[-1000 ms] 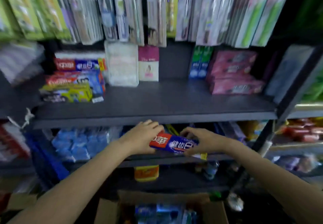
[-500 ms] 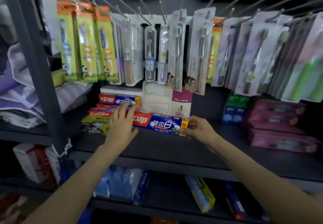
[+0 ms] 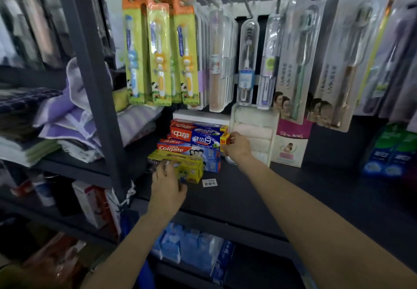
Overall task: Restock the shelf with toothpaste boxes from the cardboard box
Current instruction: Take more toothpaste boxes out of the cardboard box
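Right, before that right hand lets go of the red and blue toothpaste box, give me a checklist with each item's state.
1. Red and blue toothpaste box lying on the stack: ok, it sits on the Colgate box.
2. Its long side facing the aisle: ok.
3. Right hand at the box's right end: ok.
4. Left hand steadying the stack: ok, on the yellow box.
5. Box pushed fully back: cannot tell.
6. Bare shelf room for more: ok.

1. Carded toothbrushes (image 3: 159, 47) in orange-and-yellow packs are hung from pegs.
2. Clear toothbrush cases (image 3: 247, 63) are hung to their right.
3. Folded towels (image 3: 67, 117) are stacked at the left.
4. A small white label (image 3: 209, 182) is laid flat.
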Motion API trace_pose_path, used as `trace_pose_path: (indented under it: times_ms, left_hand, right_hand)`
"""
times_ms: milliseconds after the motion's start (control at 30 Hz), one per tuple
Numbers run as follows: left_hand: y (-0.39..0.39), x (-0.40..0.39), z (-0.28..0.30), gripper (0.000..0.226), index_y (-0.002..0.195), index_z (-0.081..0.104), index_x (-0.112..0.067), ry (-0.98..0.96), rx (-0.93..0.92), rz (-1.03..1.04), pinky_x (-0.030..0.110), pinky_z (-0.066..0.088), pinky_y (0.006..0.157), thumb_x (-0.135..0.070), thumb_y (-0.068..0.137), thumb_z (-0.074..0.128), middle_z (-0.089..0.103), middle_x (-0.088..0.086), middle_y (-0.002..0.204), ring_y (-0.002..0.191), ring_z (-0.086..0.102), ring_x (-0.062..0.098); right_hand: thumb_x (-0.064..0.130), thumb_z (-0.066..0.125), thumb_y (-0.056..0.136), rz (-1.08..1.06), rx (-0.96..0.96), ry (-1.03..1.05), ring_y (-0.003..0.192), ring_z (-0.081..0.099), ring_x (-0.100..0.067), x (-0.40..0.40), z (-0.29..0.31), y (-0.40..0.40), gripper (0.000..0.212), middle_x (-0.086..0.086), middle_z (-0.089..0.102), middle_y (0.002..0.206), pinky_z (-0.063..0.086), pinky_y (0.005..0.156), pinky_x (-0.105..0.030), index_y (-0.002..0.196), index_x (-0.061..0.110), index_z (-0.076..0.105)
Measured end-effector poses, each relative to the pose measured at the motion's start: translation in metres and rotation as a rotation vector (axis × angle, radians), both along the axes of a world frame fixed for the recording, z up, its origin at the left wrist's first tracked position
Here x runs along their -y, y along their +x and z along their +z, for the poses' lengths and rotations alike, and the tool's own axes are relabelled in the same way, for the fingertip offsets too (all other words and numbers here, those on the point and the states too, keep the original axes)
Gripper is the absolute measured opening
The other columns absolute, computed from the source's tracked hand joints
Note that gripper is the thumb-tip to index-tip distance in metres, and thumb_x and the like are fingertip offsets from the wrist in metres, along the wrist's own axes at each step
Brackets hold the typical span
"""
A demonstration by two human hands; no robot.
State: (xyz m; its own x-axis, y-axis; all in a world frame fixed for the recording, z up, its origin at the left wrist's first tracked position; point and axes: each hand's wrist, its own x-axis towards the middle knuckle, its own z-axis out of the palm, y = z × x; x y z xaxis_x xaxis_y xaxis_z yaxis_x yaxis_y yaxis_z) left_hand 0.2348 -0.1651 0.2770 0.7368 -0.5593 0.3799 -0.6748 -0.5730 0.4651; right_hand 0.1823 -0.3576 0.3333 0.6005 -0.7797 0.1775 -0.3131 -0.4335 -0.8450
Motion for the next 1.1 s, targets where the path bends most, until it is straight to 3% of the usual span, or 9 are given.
trace_pose_path:
  times_ms: [200, 333, 467, 567, 700, 800, 867, 1000, 1100]
  left_hand:
    - [0.008, 0.004, -0.009, 0.048, 0.123, 0.041, 0.005, -0.002, -0.139, 0.012, 0.039, 0.038, 0.096, -0.009, 0.082, 0.060, 0.034, 0.024, 0.134, 0.114, 0.044, 0.038]
    - [0.002, 0.006, -0.013, 0.050, 0.128, 0.038, 0.002, 0.007, -0.115, 0.017, 0.042, 0.037, 0.101, -0.011, 0.085, 0.059, 0.031, 0.020, 0.137, 0.119, 0.041, 0.035]
    - [-0.019, 0.001, -0.013, 0.041, 0.123, 0.047, 0.000, -0.168, 0.060, -0.059, 0.042, 0.040, 0.094, 0.000, 0.083, 0.054, 0.040, 0.017, 0.129, 0.112, 0.045, 0.033]
    - [-0.055, -0.016, -0.035, 0.031, 0.113, 0.054, -0.003, -0.279, 0.204, -0.254, 0.035, 0.041, 0.089, -0.002, 0.083, 0.046, 0.049, 0.015, 0.118, 0.106, 0.046, 0.025]
    - [-0.122, -0.059, -0.129, 0.031, 0.108, 0.051, -0.012, -0.084, 0.201, -0.543, 0.030, 0.037, 0.087, -0.010, 0.079, 0.040, 0.046, 0.005, 0.113, 0.099, 0.045, 0.021]
    - [-0.155, -0.087, -0.208, 0.031, 0.107, 0.046, -0.017, 0.149, 0.067, -0.563, 0.036, 0.041, 0.082, -0.015, 0.078, 0.037, 0.042, 0.002, 0.111, 0.095, 0.047, 0.023]
    - [-0.167, -0.106, -0.256, 0.032, 0.103, 0.050, -0.018, 0.348, -0.016, -0.544, 0.043, 0.049, 0.074, -0.021, 0.076, 0.033, 0.050, 0.006, 0.107, 0.090, 0.054, 0.029]
    - [-0.188, -0.140, -0.309, 0.023, 0.099, 0.059, -0.033, 0.808, -0.101, -0.443, 0.041, 0.049, 0.070, -0.036, 0.077, 0.050, 0.058, -0.007, 0.103, 0.095, 0.057, 0.020]
    - [-0.202, -0.153, -0.342, 0.032, 0.123, 0.051, -0.020, 0.981, -0.271, -0.548, 0.034, 0.040, 0.088, -0.019, 0.090, 0.049, 0.046, 0.003, 0.131, 0.116, 0.047, 0.021]
  right_hand:
    - [0.003, 0.061, 0.083, -0.018, -0.023, 0.105, 0.110, 0.056, -0.033, 0.001, -0.007, 0.018, 0.035, -0.019, 0.059, 0.117, 0.048, 0.094, -0.041, 0.116, -0.002, 0.050]
    - [-0.001, 0.052, 0.089, 0.066, 0.073, 0.217, 0.094, 0.054, -0.023, -0.003, -0.019, 0.000, 0.025, -0.009, 0.055, 0.101, 0.048, 0.093, -0.041, 0.112, 0.007, 0.051]
    - [-0.006, 0.040, 0.092, 0.036, 0.260, 0.356, 0.064, 0.057, -0.014, -0.026, -0.022, -0.044, 0.021, -0.006, 0.056, 0.085, 0.050, 0.060, -0.024, 0.106, 0.006, 0.050]
    - [-0.013, 0.038, 0.089, 0.160, 0.217, 0.150, 0.047, 0.058, -0.002, -0.057, -0.044, -0.100, 0.031, -0.001, 0.061, 0.075, 0.048, 0.049, -0.015, 0.085, 0.012, 0.055]
    - [-0.011, 0.038, 0.086, 0.459, -0.087, -0.104, 0.057, 0.061, -0.006, -0.108, -0.114, -0.184, 0.029, 0.007, 0.060, 0.069, 0.045, 0.057, -0.009, 0.085, 0.006, 0.062]
    - [-0.008, 0.042, 0.087, 0.551, -0.350, -0.014, 0.058, 0.058, 0.007, -0.129, -0.200, -0.226, 0.025, 0.017, 0.056, 0.065, 0.041, 0.058, -0.004, 0.086, 0.002, 0.065]
    - [-0.004, 0.044, 0.091, 0.589, -0.550, 0.058, 0.067, 0.059, 0.008, -0.138, -0.265, -0.246, 0.022, 0.007, 0.063, 0.073, 0.043, 0.065, -0.011, 0.093, -0.001, 0.066]
    - [0.006, 0.042, 0.095, 0.642, -0.825, 0.169, 0.093, 0.060, -0.029, -0.167, -0.379, -0.283, 0.022, -0.017, 0.066, 0.101, 0.042, 0.076, -0.032, 0.100, -0.003, 0.062]
    - [0.008, 0.041, 0.098, 0.723, -1.033, 0.240, 0.077, 0.053, -0.029, -0.192, -0.435, -0.299, 0.018, -0.015, 0.055, 0.081, 0.043, 0.074, -0.028, 0.092, -0.004, 0.054]
